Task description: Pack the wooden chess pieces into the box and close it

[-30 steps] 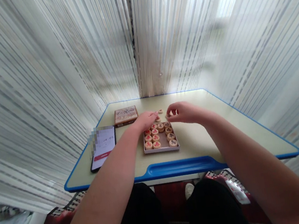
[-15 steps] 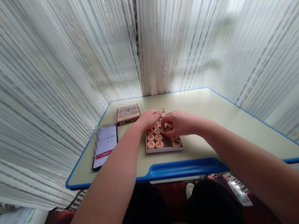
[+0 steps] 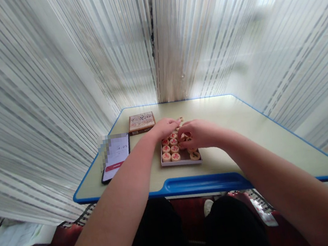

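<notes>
A shallow box tray (image 3: 182, 163) holds round wooden pieces with red characters, such as the piece (image 3: 175, 157) at its front, in two columns on the left. A black-marked piece (image 3: 194, 155) sits in its front right corner. My right hand (image 3: 195, 134) is over the tray's right part, thumb and fingers curled round a piece that is mostly hidden. My left hand (image 3: 166, 128) reaches over the back left of the tray, its fingertips close to a loose piece (image 3: 181, 119) behind it; what lies under those fingers is hidden.
A printed box lid (image 3: 141, 120) lies at the back left of the table. In front of it is a phone (image 3: 116, 157) with a lit screen. A blue tray groove (image 3: 203, 183) runs along the table's front edge. Striped curtains (image 3: 123, 43) hang behind.
The view has shifted slightly. My right thumb and fingers have moved a little over the same part of the tray; my left hand stays nearly in place.
</notes>
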`<state>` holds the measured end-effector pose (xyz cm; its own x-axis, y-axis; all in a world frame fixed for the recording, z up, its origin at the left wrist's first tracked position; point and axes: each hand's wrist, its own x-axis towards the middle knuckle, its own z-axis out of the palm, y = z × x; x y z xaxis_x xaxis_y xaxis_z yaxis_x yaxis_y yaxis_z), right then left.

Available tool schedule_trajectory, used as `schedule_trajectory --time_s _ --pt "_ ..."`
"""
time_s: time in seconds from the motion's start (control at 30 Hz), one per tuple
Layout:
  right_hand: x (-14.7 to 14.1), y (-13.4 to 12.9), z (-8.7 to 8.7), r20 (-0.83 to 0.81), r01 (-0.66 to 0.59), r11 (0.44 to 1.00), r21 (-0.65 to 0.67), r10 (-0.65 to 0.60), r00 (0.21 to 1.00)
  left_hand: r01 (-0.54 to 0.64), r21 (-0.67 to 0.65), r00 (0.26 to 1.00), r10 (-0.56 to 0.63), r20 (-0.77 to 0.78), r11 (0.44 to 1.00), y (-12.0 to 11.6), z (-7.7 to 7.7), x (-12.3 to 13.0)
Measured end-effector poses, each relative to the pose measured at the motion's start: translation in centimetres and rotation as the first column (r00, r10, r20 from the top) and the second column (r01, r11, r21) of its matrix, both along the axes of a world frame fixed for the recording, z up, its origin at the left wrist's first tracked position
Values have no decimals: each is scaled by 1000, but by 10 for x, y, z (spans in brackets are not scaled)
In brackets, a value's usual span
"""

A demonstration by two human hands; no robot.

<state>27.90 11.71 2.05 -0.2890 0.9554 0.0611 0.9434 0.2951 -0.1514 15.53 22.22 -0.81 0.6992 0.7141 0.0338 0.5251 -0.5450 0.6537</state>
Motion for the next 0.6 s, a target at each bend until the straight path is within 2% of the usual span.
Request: schedule_trajectory --time_s 0.1,0.23,0.37,0.6 --pt "0 -3 3 -40 -37 999 3 37 999 -3 -7 1000 3 -11 1000 -1 0 0" --pt "1 -3 3 -25 -78 995 -66 76 997 -11 2 1000 11 -2 1000 -1 -1 0" --pt "4 0 -1 -15 -52 992 -118 51 999 -22 -14 1000 22 6 1000 -2 0 -1" --pt "3 -2 4 -7 -43 995 -88 43 999 -12 -7 1000 13 4 1000 -1 -1 -1"
